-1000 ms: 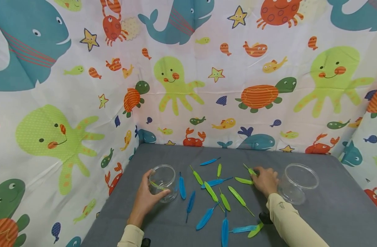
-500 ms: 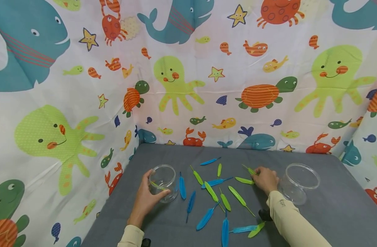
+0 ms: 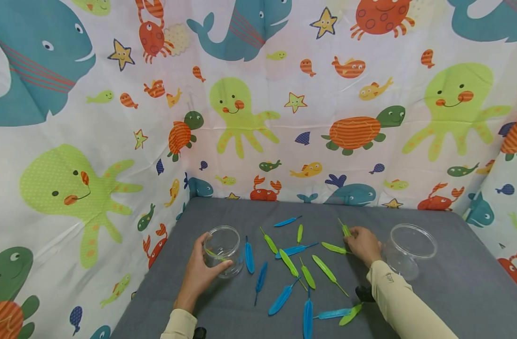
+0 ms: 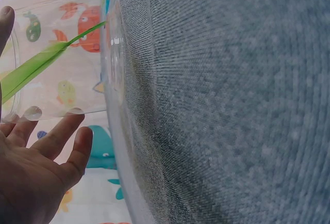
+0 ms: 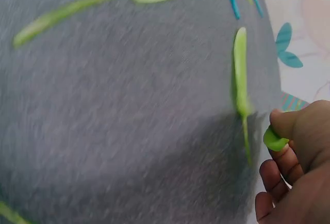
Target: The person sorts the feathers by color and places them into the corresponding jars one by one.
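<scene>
On the left of the grey table, my left hand (image 3: 204, 266) grips a clear round jar (image 3: 230, 235), thumb on the near side and fingers round the far left. Inside that jar leans one green feather (image 4: 44, 64), plain in the left wrist view. My right hand (image 3: 363, 246) pinches another green feather (image 3: 345, 230) between thumb and fingers at the right; its stem points up and away, and in the right wrist view only a green tip shows at the fingers. Close beside this hand lies a loose green feather (image 3: 335, 247).
A second clear jar (image 3: 413, 245) stands just right of my right hand. Between the hands, several blue feathers (image 3: 280, 300) and green feathers (image 3: 324, 269) lie scattered, some crossing. A sea-animal printed cloth (image 3: 284, 141) walls the back and sides of the grey table (image 3: 457, 306).
The pinched green feather has turned a little, its stem now pointing more upright in the head view. My left hand stays on its jar.
</scene>
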Demonstrator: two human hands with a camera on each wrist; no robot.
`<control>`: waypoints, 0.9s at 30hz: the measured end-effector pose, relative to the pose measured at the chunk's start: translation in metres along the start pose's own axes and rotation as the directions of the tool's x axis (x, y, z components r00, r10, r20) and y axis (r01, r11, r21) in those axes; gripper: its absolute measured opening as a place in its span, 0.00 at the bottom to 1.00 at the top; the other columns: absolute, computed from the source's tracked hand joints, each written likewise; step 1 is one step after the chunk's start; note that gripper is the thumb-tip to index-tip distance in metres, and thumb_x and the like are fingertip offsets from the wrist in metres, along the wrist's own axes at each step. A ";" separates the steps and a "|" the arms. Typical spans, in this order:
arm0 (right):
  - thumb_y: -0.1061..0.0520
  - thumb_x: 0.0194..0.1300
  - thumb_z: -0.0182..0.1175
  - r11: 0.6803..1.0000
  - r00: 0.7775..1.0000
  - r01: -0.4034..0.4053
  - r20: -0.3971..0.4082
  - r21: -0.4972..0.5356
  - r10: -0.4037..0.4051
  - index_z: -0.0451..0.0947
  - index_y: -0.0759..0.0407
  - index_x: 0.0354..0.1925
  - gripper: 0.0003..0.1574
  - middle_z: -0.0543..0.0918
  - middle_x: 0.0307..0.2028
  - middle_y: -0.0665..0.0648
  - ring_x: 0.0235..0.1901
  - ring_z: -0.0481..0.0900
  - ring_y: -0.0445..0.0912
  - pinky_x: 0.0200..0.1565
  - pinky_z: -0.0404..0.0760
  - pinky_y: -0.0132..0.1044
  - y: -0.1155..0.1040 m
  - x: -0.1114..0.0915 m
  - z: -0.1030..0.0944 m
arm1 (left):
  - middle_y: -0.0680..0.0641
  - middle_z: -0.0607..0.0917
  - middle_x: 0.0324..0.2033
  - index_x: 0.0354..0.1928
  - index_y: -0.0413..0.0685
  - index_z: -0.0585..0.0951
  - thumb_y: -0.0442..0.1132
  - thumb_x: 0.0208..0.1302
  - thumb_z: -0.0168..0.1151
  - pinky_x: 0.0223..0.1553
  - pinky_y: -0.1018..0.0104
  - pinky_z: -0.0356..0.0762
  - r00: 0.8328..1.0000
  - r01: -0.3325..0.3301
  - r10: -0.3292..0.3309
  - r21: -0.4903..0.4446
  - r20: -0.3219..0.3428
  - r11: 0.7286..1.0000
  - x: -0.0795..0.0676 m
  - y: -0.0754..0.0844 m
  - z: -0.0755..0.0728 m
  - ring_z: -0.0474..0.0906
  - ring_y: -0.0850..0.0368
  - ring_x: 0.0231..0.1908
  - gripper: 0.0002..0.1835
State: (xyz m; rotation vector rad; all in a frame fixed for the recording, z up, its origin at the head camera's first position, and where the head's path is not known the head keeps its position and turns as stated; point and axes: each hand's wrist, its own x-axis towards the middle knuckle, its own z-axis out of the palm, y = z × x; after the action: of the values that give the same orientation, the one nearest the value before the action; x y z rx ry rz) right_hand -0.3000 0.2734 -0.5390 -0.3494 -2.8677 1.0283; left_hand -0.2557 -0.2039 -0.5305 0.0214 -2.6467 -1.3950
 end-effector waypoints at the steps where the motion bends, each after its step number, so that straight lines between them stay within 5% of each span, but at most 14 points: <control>1: 0.53 0.71 0.58 1.000 1.000 0.002 -0.009 0.017 -0.002 0.78 0.69 0.59 0.26 0.83 0.55 0.70 0.54 0.79 0.66 0.51 0.62 0.66 -0.001 0.001 0.001 | 0.44 0.65 0.75 0.78 0.59 0.54 0.57 0.48 0.82 0.70 0.37 0.65 1.000 0.002 -0.002 0.001 0.000 1.000 0.000 0.000 0.000 0.64 0.37 0.73 0.60; 7: 0.52 0.72 0.61 0.993 0.997 0.015 -0.073 0.114 -0.007 0.80 0.67 0.58 0.24 0.84 0.52 0.70 0.52 0.81 0.64 0.55 0.68 0.66 -0.019 0.003 0.004 | 0.44 0.64 0.76 0.78 0.59 0.54 0.56 0.49 0.82 0.70 0.37 0.66 1.000 0.013 -0.013 0.010 -0.002 1.000 0.000 0.001 0.000 0.65 0.37 0.73 0.60; 11: 0.51 0.72 0.61 0.984 0.995 0.052 -0.087 0.173 -0.037 0.78 0.65 0.59 0.24 0.84 0.44 0.67 0.40 0.81 0.56 0.43 0.76 0.50 -0.032 0.002 0.006 | 0.44 0.64 0.76 0.78 0.59 0.54 0.56 0.49 0.82 0.70 0.37 0.66 1.000 0.014 -0.014 0.012 -0.003 1.000 0.000 0.000 0.001 0.64 0.37 0.73 0.60; 16: 0.53 0.72 0.63 0.960 0.992 0.111 -0.083 0.256 -0.092 0.77 0.65 0.59 0.24 0.84 0.34 0.62 0.26 0.77 0.45 0.28 0.74 0.37 -0.048 0.000 0.007 | 0.44 0.64 0.76 0.78 0.59 0.53 0.56 0.49 0.82 0.70 0.36 0.65 1.000 0.011 -0.011 0.007 0.000 1.000 0.001 -0.001 0.001 0.64 0.37 0.74 0.60; 27: 0.54 0.70 0.66 0.921 0.983 0.183 -0.074 0.344 -0.168 0.79 0.62 0.58 0.22 0.85 0.37 0.62 0.31 0.76 0.45 0.32 0.75 0.35 -0.074 -0.007 0.011 | 0.44 0.64 0.76 0.78 0.59 0.53 0.57 0.48 0.82 0.70 0.37 0.65 1.000 0.003 -0.003 0.010 -0.005 1.000 0.000 -0.001 0.001 0.64 0.37 0.74 0.60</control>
State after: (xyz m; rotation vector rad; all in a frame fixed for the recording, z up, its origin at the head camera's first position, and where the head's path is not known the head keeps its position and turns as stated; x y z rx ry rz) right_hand -0.3091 0.2096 -0.5003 -0.0841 -2.5482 1.4376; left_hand -0.2558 -0.2036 -0.5323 0.0301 -2.6514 -1.3805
